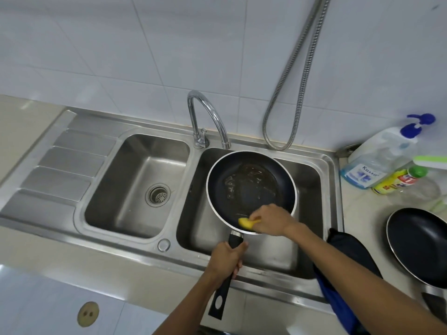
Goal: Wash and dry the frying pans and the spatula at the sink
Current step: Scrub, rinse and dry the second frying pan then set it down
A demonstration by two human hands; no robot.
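A black frying pan (pixel 249 187) with brown greasy residue is held over the right sink basin (pixel 307 175). My left hand (pixel 226 258) grips its black handle. My right hand (pixel 271 218) pinches a yellow sponge (pixel 245 223) and presses it on the pan's near inner rim. A second black frying pan (pixel 418 243) sits on the counter at the right. No spatula is in view.
The left basin (pixel 135 165) with a drain strainer and a ridged drainboard (pixel 65 163) lie to the left. The chrome tap (pixel 208 119) arches over the right basin. Soap bottles (pixel 382 160) stand at the back right. A dark blue cloth (pixel 343 269) hangs over the sink's right edge.
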